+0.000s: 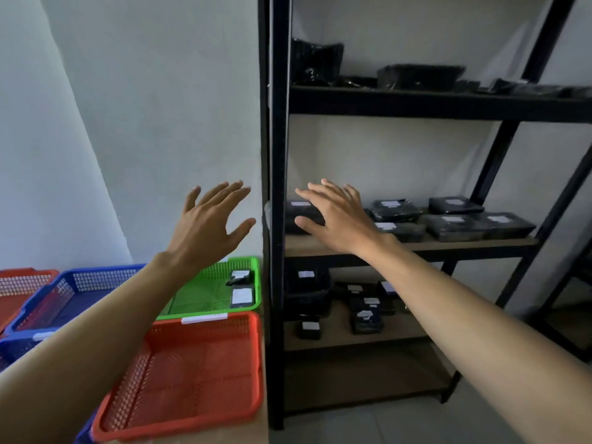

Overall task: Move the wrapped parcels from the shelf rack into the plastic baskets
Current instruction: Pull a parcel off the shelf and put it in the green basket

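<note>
Our fingers [221,193] spread loose and gripping nothing, right hand [339,219] before the shelf rack [277,155], left hand [205,229] just left of it, wrapped parcels [464,225] on its middle board, green basket [208,293] beside its left post

what we count
two hands [205,225] [339,219], two red baskets [258,363] [19,273], one green basket [246,259], at least one blue basket [105,270], six middle-shelf parcels [301,216] [394,210] [455,205] [402,231] [455,227] [507,224].
</note>
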`<state>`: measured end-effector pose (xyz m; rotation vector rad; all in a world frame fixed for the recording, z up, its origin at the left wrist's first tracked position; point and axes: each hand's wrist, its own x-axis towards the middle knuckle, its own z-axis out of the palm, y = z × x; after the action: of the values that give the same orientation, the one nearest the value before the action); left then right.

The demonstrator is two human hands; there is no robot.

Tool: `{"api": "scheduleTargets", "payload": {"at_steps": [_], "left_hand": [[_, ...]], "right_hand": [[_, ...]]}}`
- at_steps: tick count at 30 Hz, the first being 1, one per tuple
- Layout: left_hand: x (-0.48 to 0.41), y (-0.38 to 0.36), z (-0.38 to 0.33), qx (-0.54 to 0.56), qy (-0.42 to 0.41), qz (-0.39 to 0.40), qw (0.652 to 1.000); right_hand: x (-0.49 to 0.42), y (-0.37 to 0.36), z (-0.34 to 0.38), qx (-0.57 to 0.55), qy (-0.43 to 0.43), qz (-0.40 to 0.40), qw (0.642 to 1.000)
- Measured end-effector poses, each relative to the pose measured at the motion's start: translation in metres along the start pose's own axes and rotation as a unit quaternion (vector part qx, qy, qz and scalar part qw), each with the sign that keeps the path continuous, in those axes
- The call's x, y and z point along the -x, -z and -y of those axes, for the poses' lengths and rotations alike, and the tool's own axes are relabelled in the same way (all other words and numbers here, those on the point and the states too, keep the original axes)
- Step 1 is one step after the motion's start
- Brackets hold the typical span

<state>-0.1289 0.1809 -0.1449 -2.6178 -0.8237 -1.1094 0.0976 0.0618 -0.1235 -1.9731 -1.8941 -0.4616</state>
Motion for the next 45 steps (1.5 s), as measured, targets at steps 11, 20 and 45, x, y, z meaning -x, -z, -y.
{"api": "scheduleTargets", "payload": {"at_steps": [11,20,45], "left_hand": [[-0.085,0.037,-0.066,-0.022,-0.028,0.011,0.999],[-0.18,0.009,-0.1,0.049,-0.025,-0.019,0.998],[-0.38,-0.097,-0.197,0.166,0.227,0.004,0.96]], "right_hand": [[0.0,0.098,-0.077,0.028,-0.037,-0.036,0.998],[-0.051,0.115,-0.141,0.058,-0.034,-0.075,0.995],[-0.16,0.161,-0.359,-0.249,-0.231,-0.115,0.934]]}}
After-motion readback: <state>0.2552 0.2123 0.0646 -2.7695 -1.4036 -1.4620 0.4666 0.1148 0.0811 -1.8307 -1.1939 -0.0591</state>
